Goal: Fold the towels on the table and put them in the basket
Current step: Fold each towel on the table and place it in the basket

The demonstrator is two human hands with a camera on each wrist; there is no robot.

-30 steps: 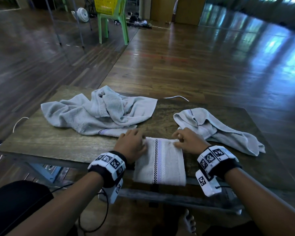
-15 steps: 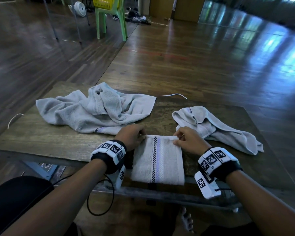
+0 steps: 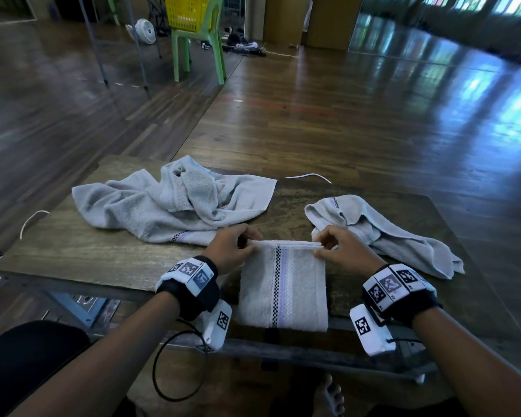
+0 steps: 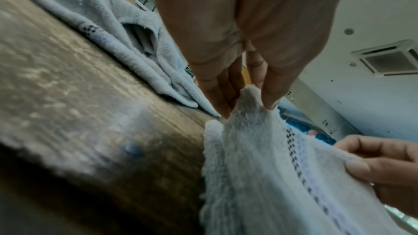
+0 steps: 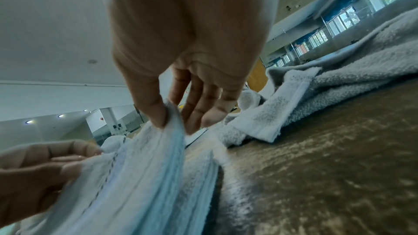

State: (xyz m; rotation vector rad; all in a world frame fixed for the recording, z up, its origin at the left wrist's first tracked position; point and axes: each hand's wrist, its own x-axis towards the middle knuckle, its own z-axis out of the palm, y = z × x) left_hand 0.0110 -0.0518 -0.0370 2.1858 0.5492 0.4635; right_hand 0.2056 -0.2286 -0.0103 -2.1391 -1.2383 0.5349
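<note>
A folded grey towel (image 3: 283, 284) with a checked stripe lies at the near edge of the wooden table (image 3: 103, 260). My left hand (image 3: 232, 248) pinches its far left corner between thumb and fingers, as the left wrist view shows (image 4: 246, 99). My right hand (image 3: 340, 251) pinches the far right corner (image 5: 169, 119). The far edge is lifted slightly off the table. A crumpled grey towel (image 3: 169, 206) lies at the back left, another (image 3: 382, 230) at the right. The yellow basket (image 3: 190, 10) stands on a green chair (image 3: 199, 46) far across the floor.
A white cable (image 3: 310, 176) runs past the table's far edge, another (image 3: 30, 221) at its left. A fan (image 3: 142, 30) and cardboard boxes (image 3: 310, 19) stand on the wooden floor beyond. My bare foot (image 3: 328, 398) shows below the table.
Both hands went from resting on the folded towel's far edge to pinching its two far corners and lifting them a little. The head view tilted up.
</note>
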